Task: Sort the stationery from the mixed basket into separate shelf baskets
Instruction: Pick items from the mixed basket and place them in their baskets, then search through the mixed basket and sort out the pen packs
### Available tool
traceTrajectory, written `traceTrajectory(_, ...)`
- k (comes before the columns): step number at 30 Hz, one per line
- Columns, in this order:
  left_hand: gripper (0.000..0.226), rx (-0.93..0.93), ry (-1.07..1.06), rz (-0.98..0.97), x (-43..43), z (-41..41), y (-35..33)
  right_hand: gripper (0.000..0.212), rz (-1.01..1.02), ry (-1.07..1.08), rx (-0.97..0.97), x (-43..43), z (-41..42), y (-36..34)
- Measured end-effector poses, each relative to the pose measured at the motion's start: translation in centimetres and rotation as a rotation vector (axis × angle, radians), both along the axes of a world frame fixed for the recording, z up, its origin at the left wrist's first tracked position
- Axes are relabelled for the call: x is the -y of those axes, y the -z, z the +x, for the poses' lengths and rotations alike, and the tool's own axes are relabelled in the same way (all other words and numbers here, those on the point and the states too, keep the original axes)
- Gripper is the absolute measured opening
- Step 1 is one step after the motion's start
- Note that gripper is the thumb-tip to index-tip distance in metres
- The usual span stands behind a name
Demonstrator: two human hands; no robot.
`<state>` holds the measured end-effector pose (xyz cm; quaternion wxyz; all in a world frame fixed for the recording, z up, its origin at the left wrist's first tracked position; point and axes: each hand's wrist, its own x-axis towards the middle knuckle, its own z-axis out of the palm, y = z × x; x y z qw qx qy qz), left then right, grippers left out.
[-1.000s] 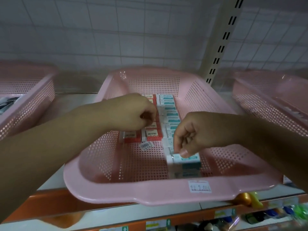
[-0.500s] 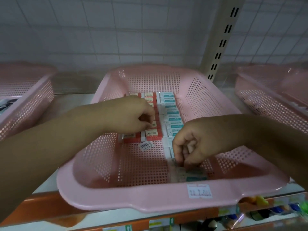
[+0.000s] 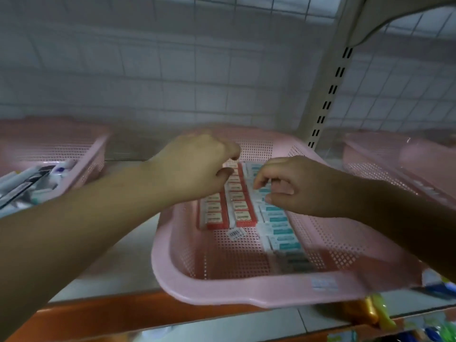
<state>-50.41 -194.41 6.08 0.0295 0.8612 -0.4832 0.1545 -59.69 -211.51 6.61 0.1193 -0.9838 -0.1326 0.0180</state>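
Small white boxes with teal labels [image 3: 281,230] lie in one row inside a pink perforated plastic basket [image 3: 246,292]. The row's long axis runs from 12 o'clock down to about 5 o'clock, ending near the front rim. Touching it on the 9 o'clock side are two shorter rows of small red-and-white boxes [image 3: 243,215], set on the same axis.

My right hand [image 3: 303,188] comes in from 3 o'clock and sits over the far half of the teal row. Its fingers [image 3: 259,182] curl down on the boxes and the thumb lies just on the near side of them. I cannot tell whether a box is truly pinched.

My left hand [image 3: 195,166] reaches in from 8 o'clock and hovers over the far end of the red rows. Its fingers are curled, with thumb and forefinger a little apart, and I cannot tell if it holds anything.

I judge the right hand the nearer one for the teal row. Any tidying push would need to go along that row's length, toward 12 or 5 o'clock.

A loose white barcode tag [image 3: 236,234] lies on the basket floor at the near end of the red rows.

The basket rests on a pale shelf [image 3: 128,262]. A second pink basket [image 3: 81,154] holding pens [image 3: 32,178] stands at 9 o'clock, and a third pink basket [image 3: 385,169] at 3 o'clock.
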Motion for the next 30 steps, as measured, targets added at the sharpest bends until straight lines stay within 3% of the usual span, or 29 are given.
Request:
traceTrajectory(4, 0.034, 0.126, -0.034, -0.108, -5.7, 1.5, -1.6, 0.025, -0.203, -0.016, 0.191, -3.5, 2.3, -2.5)
traceTrajectory(10, 0.043, 0.140, -0.146, -0.087, -16.6, 3.7, -2.7, 0.030, -0.179, -0.204, 0.360, -11.1, 6.9, -3.4)
traceTrajectory(15, 0.042, 0.100, -0.329, -0.156, -25.7, 4.9, -2.7, 0.029, -0.154, -0.312, 0.352, -18.8, 11.0, -3.1)
traceTrajectory(18, 0.030, 0.063, -0.381, -0.183, -30.4, 5.6, -1.9, 0.032, -0.172, -0.319, 0.296, -23.0, 13.2, -2.4)
traceTrajectory(24, 0.032, -0.142, -0.371, -0.077, -36.0, 8.0, -0.5, 0.027, -0.261, -0.195, 0.173, -29.6, 17.1, 0.0)
traceTrajectory(27, 0.032, -0.222, -0.351, -0.018, -37.0, 9.5, 0.2, 0.053, -0.194, -0.039, 0.044, -32.9, 18.0, 1.7)
traceTrajectory(30, 0.030, -0.297, -0.314, 0.001, -37.0, 10.8, 0.7, 0.055, -0.195, 0.065, -0.101, -35.1, 18.0, 3.0)
